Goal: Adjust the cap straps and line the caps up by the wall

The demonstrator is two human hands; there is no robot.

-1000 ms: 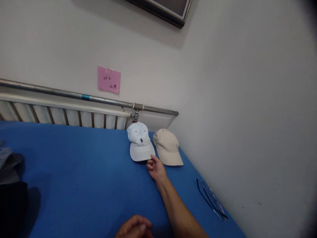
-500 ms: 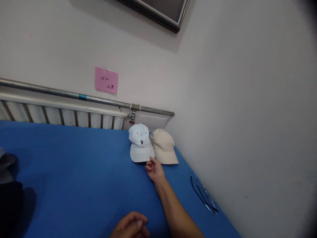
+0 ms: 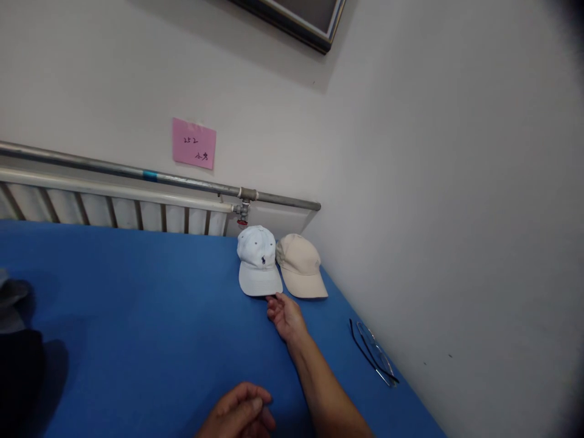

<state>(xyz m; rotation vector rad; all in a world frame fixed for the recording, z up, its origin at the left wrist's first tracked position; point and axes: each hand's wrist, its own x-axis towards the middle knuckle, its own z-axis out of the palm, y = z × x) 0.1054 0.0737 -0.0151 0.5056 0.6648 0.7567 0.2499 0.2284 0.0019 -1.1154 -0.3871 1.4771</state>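
A pale blue-white baseball cap (image 3: 258,258) with a small dark embroidered logo sits at the far right corner of the blue table (image 3: 150,304), brim towards me. Beside it, on its right, is a beige baseball cap (image 3: 302,267). My right hand (image 3: 283,313) reaches to the front edge of the pale cap's brim. Its fingertips are at or just under the brim, with the thumb apart from the fingers; it does not appear to grip the cap. Low in the view, my left hand (image 3: 241,410) hovers above the table, fingers loosely bent, holding nothing.
A pair of glasses (image 3: 375,356) lies near the table's right edge, along the wall. Dark and grey cloth items (image 3: 18,365) lie at the left. Behind the table run a radiator (image 3: 123,213) and a metal pipe (image 3: 191,182) with a valve (image 3: 243,213).
My right thumb has come off the pale cap's brim and sits just below its edge. The pale cap has turned very slightly. My left hand has hardly moved.
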